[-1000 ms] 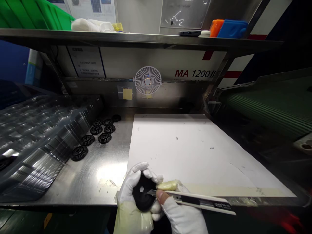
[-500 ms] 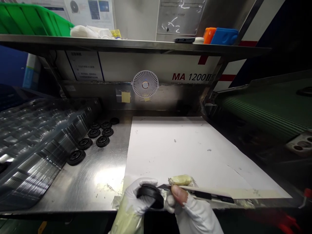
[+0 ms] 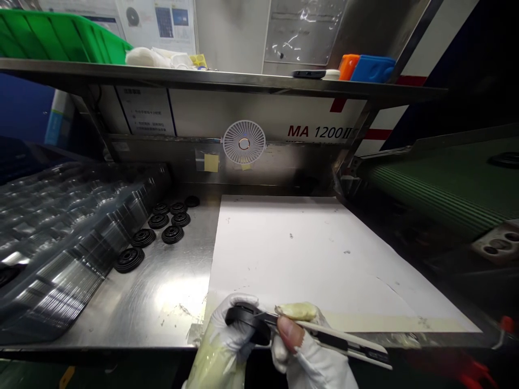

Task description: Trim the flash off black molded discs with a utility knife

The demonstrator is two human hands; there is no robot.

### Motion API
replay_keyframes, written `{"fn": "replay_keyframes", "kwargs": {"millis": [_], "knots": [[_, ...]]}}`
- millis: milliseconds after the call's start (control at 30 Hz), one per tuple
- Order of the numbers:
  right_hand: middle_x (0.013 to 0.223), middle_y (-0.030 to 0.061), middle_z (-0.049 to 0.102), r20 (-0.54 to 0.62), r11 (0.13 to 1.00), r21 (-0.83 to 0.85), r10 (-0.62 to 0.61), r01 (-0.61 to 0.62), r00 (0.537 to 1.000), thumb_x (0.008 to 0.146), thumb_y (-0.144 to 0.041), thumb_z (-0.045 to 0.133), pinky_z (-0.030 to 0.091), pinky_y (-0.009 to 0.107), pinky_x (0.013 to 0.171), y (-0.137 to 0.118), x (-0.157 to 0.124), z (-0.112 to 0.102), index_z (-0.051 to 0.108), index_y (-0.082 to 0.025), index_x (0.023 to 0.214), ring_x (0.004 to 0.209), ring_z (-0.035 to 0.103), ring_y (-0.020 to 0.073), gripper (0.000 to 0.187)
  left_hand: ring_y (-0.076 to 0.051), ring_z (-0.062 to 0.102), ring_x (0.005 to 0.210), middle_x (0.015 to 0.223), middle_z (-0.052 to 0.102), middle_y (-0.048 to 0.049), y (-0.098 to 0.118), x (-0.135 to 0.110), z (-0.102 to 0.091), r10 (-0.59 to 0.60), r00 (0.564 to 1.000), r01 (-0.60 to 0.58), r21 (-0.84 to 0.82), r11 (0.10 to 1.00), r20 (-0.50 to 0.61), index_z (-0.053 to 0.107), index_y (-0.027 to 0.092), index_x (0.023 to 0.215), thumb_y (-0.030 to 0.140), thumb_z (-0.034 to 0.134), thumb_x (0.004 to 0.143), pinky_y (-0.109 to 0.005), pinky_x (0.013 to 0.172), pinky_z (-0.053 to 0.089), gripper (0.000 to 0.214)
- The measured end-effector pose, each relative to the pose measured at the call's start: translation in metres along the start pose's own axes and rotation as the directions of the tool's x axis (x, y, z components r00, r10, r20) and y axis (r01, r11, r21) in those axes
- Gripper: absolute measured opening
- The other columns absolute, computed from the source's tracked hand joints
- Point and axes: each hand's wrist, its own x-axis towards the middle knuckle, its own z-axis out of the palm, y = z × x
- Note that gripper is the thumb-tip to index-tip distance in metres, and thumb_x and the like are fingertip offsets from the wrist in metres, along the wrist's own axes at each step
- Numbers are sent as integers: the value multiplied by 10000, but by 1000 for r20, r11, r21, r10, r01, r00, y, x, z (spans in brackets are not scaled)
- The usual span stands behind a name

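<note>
My left hand, in a white glove with a yellowish covering over the wrist, is closed around a round black plastic part at the table's front edge. Its rim is tilted up toward me. In my right hand, gloved with the thumb tip bare, I grip a utility knife with a white and black handle. The blade points left and meets the rim of the black part. Several similar black ribbed discs lie on the metal table to the left.
A large white sheet covers the table's middle. Stacked clear plastic trays stand at left. A small fan hangs below the metal shelf, which carries a green bin. A green conveyor belt runs at right.
The knife's blade has moved left onto the rim of the black part, and its handle end has dropped lower. My right hand has shifted slightly left. The view has tilted a little.
</note>
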Motion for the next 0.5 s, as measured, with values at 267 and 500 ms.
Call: {"fn": "replay_keyframes", "kwargs": {"millis": [267,500], "knots": [[350,-42,499,34,998,7,58,-58,998,612,-480,787,532,295,447,1,0,1,634,-210,659,395,582,196,314,-244,632,585,596,656,-37,1,-2,6,5,998,-3,37,999,-55,661,223,711,288,802,536,-336,535,492,234],[482,-20,597,39,1000,-16,12,-12,999,597,-451,797,557,286,604,-4,-5,4,637,-254,596,590,639,210,253,-205,630,542,628,678,-28,-3,2,-1,58,997,-57,31,998,-44,678,205,706,314,837,455,-306,532,496,317]]}}
